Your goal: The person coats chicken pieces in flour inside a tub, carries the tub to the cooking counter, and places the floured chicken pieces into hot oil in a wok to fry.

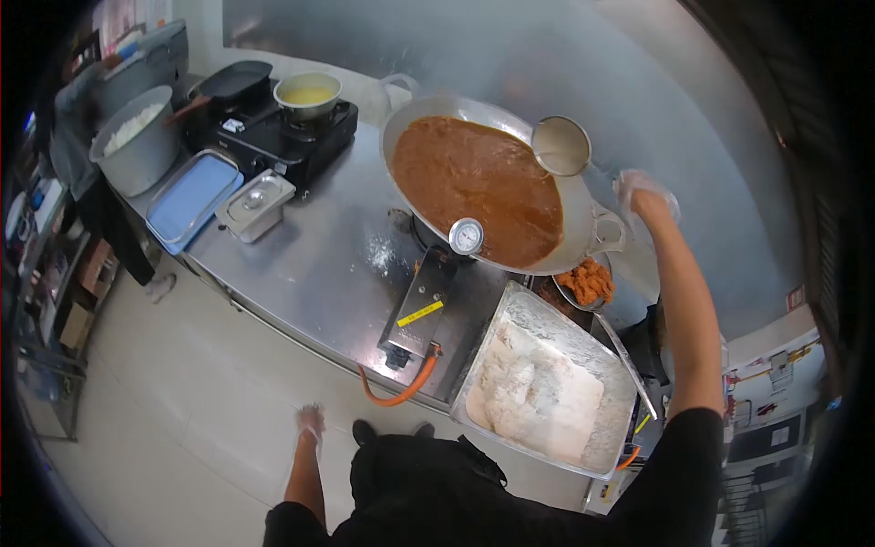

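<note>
My right hand (645, 196), in a clear plastic glove, is raised beside the right end of a large pan (583, 214) of brown liquid (474, 178). Its fingers look closed on the handle side of a round metal dipper (561, 146), which is tilted over the pan's upper right rim; the grip is partly hidden. Away from the worktop, my left hand (311, 422) hangs low over the floor, gloved, fingers loosely apart and holding nothing. A dial thermometer (466, 236) sits at the pan's near rim. Just below is a metal tray (615, 387) of white flour (538, 392).
A bowl of fried pieces (586, 282) and a long metal utensil (627, 365) lie beside the tray. A burner (417, 314) has an orange hose. At left stand a portable stove (273, 141), a yellow-filled pot (308, 95), a lidded container (256, 206), a blue tray (191, 201) and another person (91, 173).
</note>
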`<state>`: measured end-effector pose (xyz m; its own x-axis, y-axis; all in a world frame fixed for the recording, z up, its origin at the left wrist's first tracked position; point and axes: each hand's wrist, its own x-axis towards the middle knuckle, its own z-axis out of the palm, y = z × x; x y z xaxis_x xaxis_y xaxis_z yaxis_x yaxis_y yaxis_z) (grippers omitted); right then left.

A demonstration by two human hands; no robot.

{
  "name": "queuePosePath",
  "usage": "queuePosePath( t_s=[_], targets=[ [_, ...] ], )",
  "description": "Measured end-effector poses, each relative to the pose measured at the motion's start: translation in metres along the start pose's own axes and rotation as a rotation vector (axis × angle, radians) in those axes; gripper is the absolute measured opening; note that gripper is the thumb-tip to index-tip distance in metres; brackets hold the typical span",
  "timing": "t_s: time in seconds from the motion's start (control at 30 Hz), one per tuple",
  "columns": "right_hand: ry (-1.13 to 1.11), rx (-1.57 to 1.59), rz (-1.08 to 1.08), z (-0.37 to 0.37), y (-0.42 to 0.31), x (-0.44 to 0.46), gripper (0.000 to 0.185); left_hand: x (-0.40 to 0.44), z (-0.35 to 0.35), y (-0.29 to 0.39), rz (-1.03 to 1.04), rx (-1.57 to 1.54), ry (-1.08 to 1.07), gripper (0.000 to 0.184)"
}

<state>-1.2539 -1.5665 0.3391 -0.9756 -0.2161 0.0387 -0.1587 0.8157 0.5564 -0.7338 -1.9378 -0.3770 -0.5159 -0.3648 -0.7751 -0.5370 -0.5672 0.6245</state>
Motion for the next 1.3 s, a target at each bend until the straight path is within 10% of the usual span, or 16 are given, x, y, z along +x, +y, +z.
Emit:
queuePosePath(
  t_s=[0.07, 0.1, 0.2, 0.27, 0.67, 0.93, 1.3],
  targets=[
    [0.091, -0.073, 0.044, -0.007, -0.01, 0.012, 0.017, 0.019, -0.048, -0.05, 0.321, 1.055, 0.045, 0.019],
    [0.136, -0.108, 0.065, -0.007, -0.015, 0.017, 0.017, -0.002, -0.064, -0.05, 0.331, 1.017, 0.063, 0.021],
    [0.156, 0.08, 0.084, 0.033, -0.033, 0.041, 0.018, -0.066, -0.106, -0.092, 0.299, -0.465, -0.054, 0.025],
    [-0.008, -0.036, -0.054, 0.037, -0.061, 0.039, 0.02, -0.101, -0.113, -0.064, -0.272, -0.176, 0.336, 0.025],
    [-0.473, 0.02, -0.653, -0.023, -0.16, 0.053, 0.02, -0.157, -0.104, -0.055, 0.058, -0.374, 0.388, 0.015],
    [-0.727, 0.532, -0.525, -0.06, -0.142, -0.007, 0.021, -0.079, -0.125, -0.027, 0.059, -0.178, 0.261, 0.015],
    [-0.226, 0.434, -0.328, -0.017, -0.048, -0.018, 0.024, -0.083, -0.081, 0.016, 0.099, 0.018, 0.263, 0.02]
  ],
)
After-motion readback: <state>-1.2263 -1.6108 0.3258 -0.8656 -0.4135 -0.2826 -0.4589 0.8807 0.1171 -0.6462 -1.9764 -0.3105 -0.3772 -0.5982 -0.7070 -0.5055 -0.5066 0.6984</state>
